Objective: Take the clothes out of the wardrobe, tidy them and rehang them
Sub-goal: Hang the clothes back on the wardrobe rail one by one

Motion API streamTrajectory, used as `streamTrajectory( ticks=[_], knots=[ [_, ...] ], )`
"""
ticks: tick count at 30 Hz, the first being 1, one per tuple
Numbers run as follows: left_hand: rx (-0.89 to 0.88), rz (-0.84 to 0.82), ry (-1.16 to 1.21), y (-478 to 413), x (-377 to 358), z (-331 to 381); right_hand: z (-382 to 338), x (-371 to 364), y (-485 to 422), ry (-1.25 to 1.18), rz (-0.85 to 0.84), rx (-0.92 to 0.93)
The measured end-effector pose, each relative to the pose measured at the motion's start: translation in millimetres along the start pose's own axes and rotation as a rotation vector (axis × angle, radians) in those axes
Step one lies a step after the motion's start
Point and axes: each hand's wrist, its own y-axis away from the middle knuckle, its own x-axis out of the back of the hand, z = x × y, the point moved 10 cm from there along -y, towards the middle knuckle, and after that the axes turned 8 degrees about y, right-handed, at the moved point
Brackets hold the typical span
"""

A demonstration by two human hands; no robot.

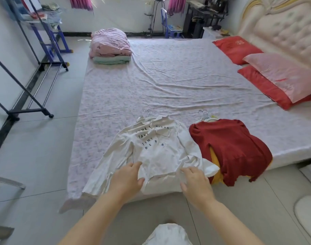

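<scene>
Your left hand [128,177] and right hand [195,181] lie loose-fingered, grasping nothing, on the hem of the white shirt [156,152] at the six o'clock edge of the bed [168,85]; it looks light and limp, so take its shoulders at twelve o'clock.

Matt creased cloth shirt [156,152] w/ metal hanger hook [148,112], ribbed knit red top [232,147], wrinkled sheet [168,82].
</scene>
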Motion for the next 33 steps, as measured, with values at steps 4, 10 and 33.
streamTrajectory(
  ticks=[4,10,33],
  knots=[
    [0.036,0.007,0.024,-66,10,-6,6,4,-87,-0.008,-0.016,0.063],
    [0.191,0.057,0.107,-170,26,-22,14,-4,-227,0.034,-0.099,0.181],
    [0.314,0.004,0.195,-401,-94,-152,-20,-212,-607,0.196,-0.205,0.175]
  ],
)
